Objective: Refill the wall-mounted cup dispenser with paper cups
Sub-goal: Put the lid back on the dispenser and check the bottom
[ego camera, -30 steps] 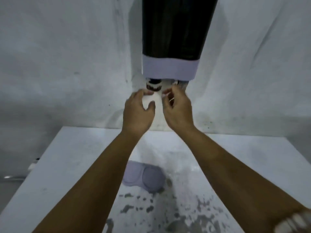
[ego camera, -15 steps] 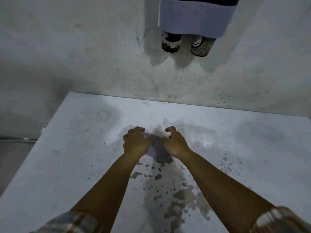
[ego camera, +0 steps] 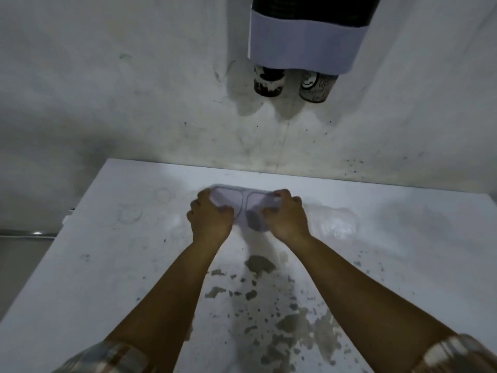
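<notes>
A: Where is the dispenser (ego camera: 306,49) from your fingers?

B: High above and beyond them on the wall (ego camera: 134,90), dark tube over pale collar, two printed paper cups (ego camera: 269,81) poking out of the bottom.

A: And what are you holding?

B: The pale double-ringed lid (ego camera: 243,208), likely the dispenser's cover. Your left hand (ego camera: 209,220) grips its left end, fingers (ego camera: 200,197) curled over the far edge and thumb on top. Your right hand (ego camera: 287,218) clamps the right end likewise.

A: Why both ends?

B: It's wide and flat; an even hold probably keeps it level for seating squarely over both tubes.

A: Is it resting on the table (ego camera: 107,251)?

B: I cannot tell whether it touches. The table's stained patches (ego camera: 269,305) lie nearer you than your fingers.
</notes>
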